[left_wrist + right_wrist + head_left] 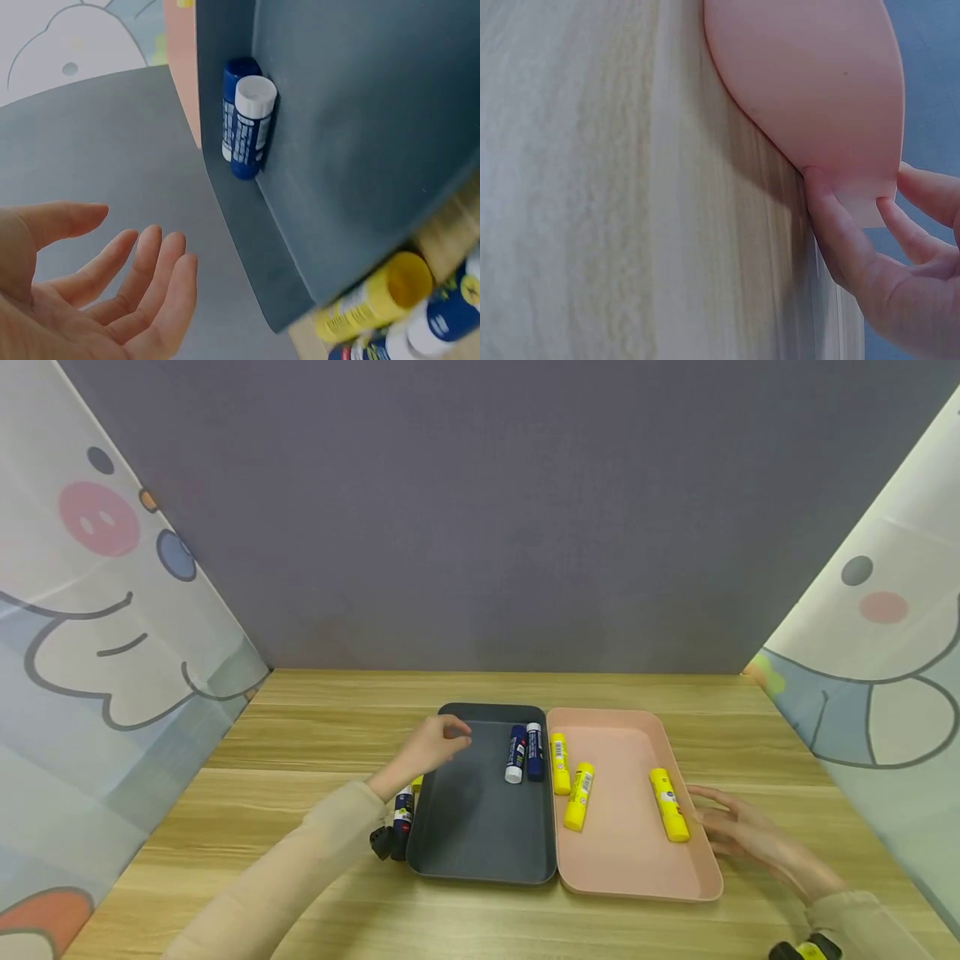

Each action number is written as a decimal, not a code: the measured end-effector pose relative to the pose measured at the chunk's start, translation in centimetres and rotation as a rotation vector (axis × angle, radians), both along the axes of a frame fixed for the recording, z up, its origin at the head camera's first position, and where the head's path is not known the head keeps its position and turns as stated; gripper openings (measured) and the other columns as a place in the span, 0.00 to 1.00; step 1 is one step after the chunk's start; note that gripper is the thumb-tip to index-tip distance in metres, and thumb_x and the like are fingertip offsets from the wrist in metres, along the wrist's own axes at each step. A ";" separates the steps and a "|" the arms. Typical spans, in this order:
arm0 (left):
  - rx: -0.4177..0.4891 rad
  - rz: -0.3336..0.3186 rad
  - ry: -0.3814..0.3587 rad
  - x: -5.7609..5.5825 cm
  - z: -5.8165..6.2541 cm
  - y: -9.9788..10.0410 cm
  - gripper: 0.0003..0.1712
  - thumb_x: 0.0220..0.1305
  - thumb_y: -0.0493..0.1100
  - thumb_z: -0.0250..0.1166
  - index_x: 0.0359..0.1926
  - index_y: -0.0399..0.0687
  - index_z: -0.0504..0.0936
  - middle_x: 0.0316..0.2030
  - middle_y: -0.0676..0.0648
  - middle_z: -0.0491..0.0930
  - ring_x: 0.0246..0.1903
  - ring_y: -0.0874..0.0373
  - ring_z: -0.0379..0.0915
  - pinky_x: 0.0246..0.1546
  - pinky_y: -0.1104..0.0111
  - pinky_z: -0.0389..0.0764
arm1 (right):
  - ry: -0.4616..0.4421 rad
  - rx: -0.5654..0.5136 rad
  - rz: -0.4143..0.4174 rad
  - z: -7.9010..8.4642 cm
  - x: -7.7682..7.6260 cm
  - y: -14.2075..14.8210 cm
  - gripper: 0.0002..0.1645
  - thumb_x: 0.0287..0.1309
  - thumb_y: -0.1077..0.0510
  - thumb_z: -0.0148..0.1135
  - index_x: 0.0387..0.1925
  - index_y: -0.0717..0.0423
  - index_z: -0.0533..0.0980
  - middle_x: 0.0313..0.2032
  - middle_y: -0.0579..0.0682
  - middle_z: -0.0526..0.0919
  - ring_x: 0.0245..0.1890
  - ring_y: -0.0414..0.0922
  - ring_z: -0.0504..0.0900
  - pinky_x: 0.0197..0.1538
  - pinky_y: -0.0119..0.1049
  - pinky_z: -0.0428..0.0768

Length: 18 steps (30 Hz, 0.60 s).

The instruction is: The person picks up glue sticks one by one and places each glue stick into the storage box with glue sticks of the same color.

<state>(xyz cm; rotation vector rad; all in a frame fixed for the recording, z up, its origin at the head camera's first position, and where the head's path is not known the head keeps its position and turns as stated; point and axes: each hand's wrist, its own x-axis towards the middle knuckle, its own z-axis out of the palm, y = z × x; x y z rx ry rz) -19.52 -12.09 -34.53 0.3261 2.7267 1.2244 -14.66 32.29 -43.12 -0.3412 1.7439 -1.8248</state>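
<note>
My left hand [435,745] hovers over the left rim of the dark grey tray [480,835], holding nothing; its fingers are loosely bent and apart from the thumb. Inside that tray, two blue glue sticks [534,752] with white ends lie side by side along the right wall. My right hand [750,839] touches the outer right wall of the pink tray [622,852] with its fingertips. Several yellow glue sticks [579,797] lie in the pink tray: two by its left wall, another yellow glue stick [669,805] by its right wall.
Outside the dark tray's left wall, a blue glue stick [402,814] and a yellow glue stick [375,296] lie on the wooden table [322,718], partly hidden by the left arm. The trays stand side by side. A grey panel [495,527] rises behind, with printed cloth [97,635] at the sides.
</note>
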 end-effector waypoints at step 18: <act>0.045 0.148 -0.001 0.1 -1.1 -4.3 0.18 0.58 0.35 0.56 0.50 0.33 0.73 0.32 0.38 0.75 0.23 0.47 0.71 0.18 0.70 0.69 | -0.001 -0.048 0.016 -0.1 0.1 0.1 0.24 0.65 0.63 0.41 0.49 0.26 0.66 0.46 0.36 0.76 0.46 0.34 0.75 0.47 0.35 0.75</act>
